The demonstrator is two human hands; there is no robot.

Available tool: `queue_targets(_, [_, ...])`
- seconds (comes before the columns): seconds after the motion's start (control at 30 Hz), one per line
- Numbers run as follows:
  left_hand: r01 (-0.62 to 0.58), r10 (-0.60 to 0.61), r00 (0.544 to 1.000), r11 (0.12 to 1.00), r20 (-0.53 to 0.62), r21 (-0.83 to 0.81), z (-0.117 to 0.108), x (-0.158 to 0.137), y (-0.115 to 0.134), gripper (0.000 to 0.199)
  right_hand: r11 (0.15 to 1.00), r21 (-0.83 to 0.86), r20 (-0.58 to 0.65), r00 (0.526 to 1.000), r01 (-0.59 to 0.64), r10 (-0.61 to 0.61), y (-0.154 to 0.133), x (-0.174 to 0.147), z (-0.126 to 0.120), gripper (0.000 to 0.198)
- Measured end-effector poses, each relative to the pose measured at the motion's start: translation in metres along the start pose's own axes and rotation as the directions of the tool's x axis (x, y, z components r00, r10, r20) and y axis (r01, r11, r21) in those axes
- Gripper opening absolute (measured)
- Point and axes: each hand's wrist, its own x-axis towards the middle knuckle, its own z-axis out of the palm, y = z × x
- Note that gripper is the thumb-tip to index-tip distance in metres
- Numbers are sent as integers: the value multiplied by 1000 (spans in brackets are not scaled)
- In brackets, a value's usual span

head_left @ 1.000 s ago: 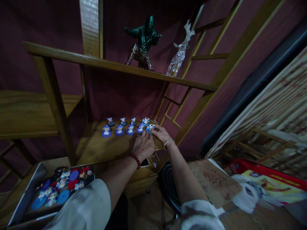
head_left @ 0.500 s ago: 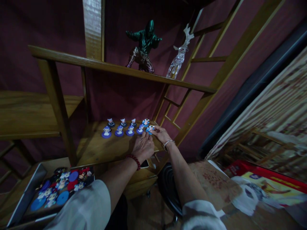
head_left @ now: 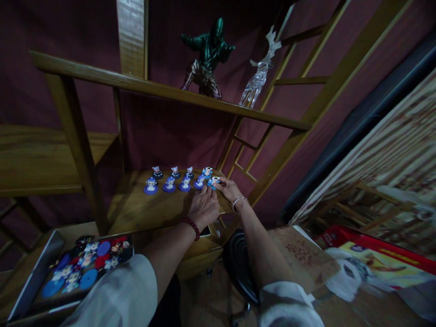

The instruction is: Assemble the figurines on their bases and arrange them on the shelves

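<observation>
A small blue-and-white figurine (head_left: 214, 182) on a blue round base stands at the right end of the front row on the wooden shelf (head_left: 136, 211). My right hand (head_left: 230, 190) pinches it from the right, thumb and fingers closed. My left hand (head_left: 203, 210) has its bent fingers pressed against the near side of the base; its thumb is hidden. To the left stand several purple-based figurines (head_left: 169, 184). Behind them is a row of dark-based figurines (head_left: 175, 172), with another blue-and-white figurine (head_left: 206, 172) at its right end.
An open box (head_left: 37, 268) of loose figurines and round bases sits at lower left. Overhead, the upper shelf (head_left: 163, 93) carries a green crouching statue (head_left: 210, 56) and a clear deer ornament (head_left: 257, 77). A black stool (head_left: 238, 263) and a red-and-yellow package (head_left: 384, 259) are at right.
The camera view has shifted slightly. Both hands stay at the same blue-and-white figurine, with only a slight movement of the fingers.
</observation>
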Motion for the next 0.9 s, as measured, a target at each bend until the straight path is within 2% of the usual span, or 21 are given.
queue_targets(0.27, [24, -25, 999, 999, -33, -23, 3, 0, -1, 29, 999, 46, 66, 998, 6, -9, -3, -4, 1, 29])
queue_targets(0.43, [23, -24, 999, 999, -24, -36, 2, 0, -1, 28, 999, 48, 15, 1000, 21, -22, -4, -2, 0, 37])
queue_targets(0.63, [29, -32, 998, 998, -60, -51, 1, -1, 0, 28, 995, 90, 26, 999, -37, 35, -3, -2, -1, 50])
queue_targets(0.9, [11, -14, 996, 999, -90, -41, 8, 1, -3, 27, 993, 94, 9, 998, -70, 69, -4, -1, 1, 49])
